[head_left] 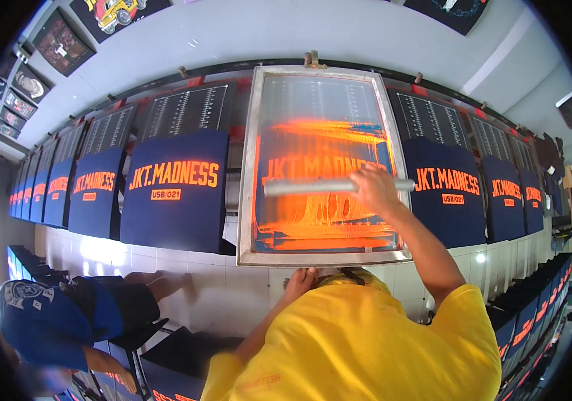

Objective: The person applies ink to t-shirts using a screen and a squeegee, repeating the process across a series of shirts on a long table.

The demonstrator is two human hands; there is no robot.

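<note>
My right hand (371, 186) is closed around the long grey bar of a squeegee (306, 188), which lies crosswise over the screen mesh. The squeegee looks slightly blurred. Bright orange ink (326, 230) coats the mesh in streaks, thickest along the near side and in a band farther up. A metal-framed printing screen (251, 167) lies over a dark blue shirt, whose lettering shows through faintly. My left hand (301, 281) is close by the near edge of the frame, its fingers partly hidden; whether it touches the frame I cannot tell.
Dark blue shirts with orange lettering lie on boards in a row to the left (175, 200) and right (447, 207). A metal rail (222, 67) runs along the back. Another person in a blue shirt (42, 321) bends at the lower left. More printed shirts (533, 307) stand at the lower right.
</note>
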